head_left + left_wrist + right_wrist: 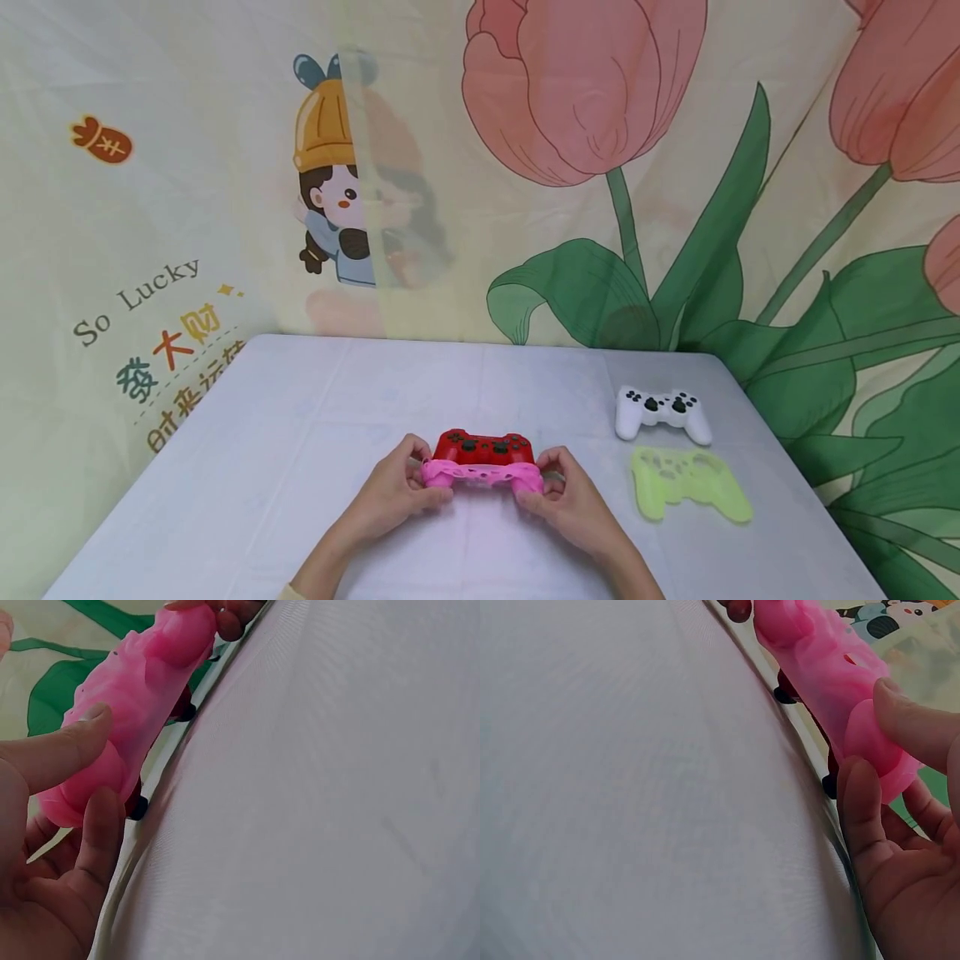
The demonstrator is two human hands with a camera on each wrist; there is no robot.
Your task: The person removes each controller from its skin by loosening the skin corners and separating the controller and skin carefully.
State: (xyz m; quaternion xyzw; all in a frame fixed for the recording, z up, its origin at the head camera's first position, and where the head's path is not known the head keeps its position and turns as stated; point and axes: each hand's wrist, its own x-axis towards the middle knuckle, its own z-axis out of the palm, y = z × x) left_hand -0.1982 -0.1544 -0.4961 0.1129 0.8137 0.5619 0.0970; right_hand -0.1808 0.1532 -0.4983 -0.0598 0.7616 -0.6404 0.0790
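A red game controller (487, 449) with black sticks is partly wrapped in a pink silicone sleeve (480, 473), which covers its grips and lower front in the head view. My left hand (401, 487) pinches the sleeve over the left grip between thumb and fingers. On the other side my right hand (570, 504) pinches it over the right grip the same way. Both wrist views show the thumbs pressing the pink sleeve (142, 697) over the rounded grip ends. Dark sticks of the controller (784, 695) stick out past the sleeve's edge.
A white game controller (663, 414) lies at the right of the table (225, 500). Just in front of it lies a flat pale green silicone sleeve (690, 483). A printed cloth with tulips (585, 92) hangs behind the table's far edge.
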